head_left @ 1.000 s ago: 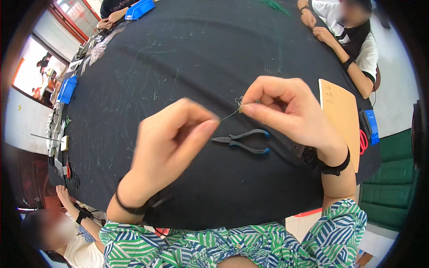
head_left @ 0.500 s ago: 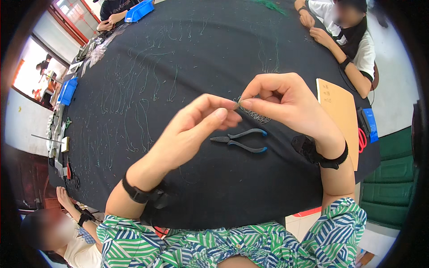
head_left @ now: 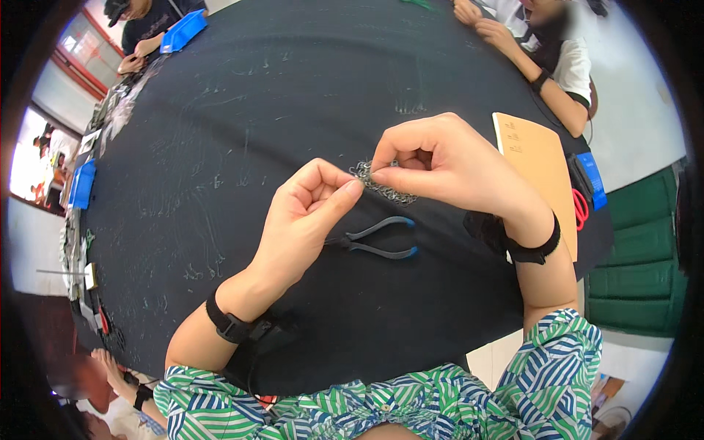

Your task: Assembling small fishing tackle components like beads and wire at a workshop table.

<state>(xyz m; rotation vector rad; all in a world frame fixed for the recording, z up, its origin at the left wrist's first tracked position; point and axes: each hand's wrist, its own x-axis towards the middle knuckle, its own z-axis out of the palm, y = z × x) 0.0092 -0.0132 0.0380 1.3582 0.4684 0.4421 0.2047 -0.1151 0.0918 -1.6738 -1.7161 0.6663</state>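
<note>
I find my left hand (head_left: 299, 216) and right hand (head_left: 456, 165) each closed in a pinch, contents too small to tell, the metal loops (head_left: 401, 198) at my left pinch's three o'clock, where a dipping fingertip could scatter them.

Just beyond the grip, the heap of small rings (head_left: 398, 196) shows silvery grey. Nearer the body than the grip, the pliers (head_left: 383, 254) have grey handles tipped in blue. The cloth (head_left: 367, 315) under the grip is black. Right of it lie a plain tan notebook (head_left: 541, 187) and bright red scissor handles (head_left: 581, 209). Far left of it, a tray (head_left: 83, 183) is blue. Closest to the body, the shirt (head_left: 213, 403) carries patches of green, navy and white stripes.
</note>
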